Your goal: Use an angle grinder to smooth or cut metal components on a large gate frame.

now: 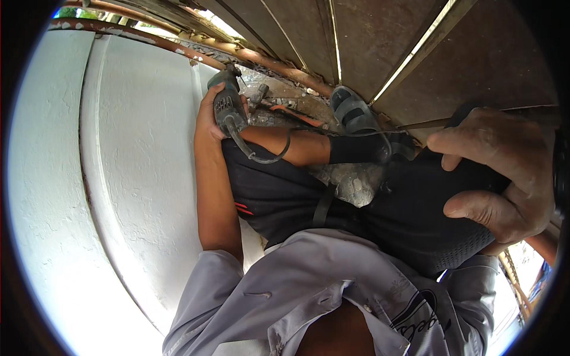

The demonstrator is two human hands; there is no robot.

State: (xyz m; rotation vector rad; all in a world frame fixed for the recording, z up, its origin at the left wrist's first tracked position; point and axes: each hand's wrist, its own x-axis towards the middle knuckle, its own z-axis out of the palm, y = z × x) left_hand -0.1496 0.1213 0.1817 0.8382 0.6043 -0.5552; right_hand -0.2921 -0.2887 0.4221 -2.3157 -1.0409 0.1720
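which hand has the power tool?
The left hand, out beside the white wall, grips the green corded tool. The right hand rests on the dark knee without a tool.

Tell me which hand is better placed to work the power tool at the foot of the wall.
Left. The left hand already grips the power tool beside the white wall; the right hand rests on the knee, away from it.

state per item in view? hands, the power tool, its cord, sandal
left hand: closed around the power tool's body
power tool: held, nose toward the rubble by the wall
cord: slack, looping across the leg
right hand: resting on the black-clad knee, fingers curled
sandal: worn, on rubble
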